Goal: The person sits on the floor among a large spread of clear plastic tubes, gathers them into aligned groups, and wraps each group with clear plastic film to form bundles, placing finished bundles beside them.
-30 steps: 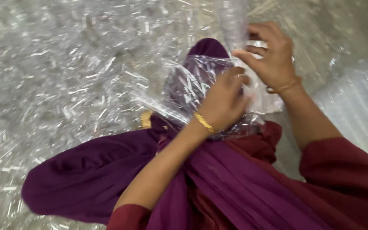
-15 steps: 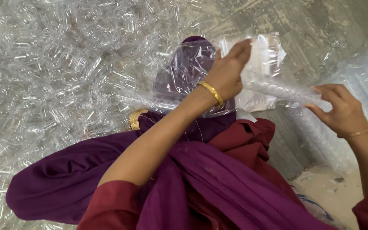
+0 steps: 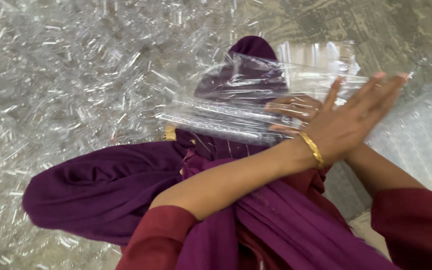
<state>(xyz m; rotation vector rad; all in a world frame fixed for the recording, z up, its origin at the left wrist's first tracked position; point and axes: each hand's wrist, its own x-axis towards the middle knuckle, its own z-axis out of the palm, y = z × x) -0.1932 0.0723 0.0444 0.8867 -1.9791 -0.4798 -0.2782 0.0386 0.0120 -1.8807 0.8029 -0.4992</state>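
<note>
Left hand [image 3: 351, 125] open, fingers flat on clear plastic bag [image 3: 256, 100]; right hand [image 3: 293, 111] under bag, gripping it; loose clear tubes [image 3: 76, 75] spread beside.

Clear plastic bag [image 3: 256, 95] held flat and roughly level above the lap, wrinkled, glossy, see-through; purple cloth shows through it. Inside, a row of thin clear tubes [image 3: 226, 122] lying side by side along the bag's near edge, running left to right. Bag's right end sits under the flat left hand [image 3: 348, 125]; right hand [image 3: 293, 107] is beneath the film, fingers visible through it.
</note>
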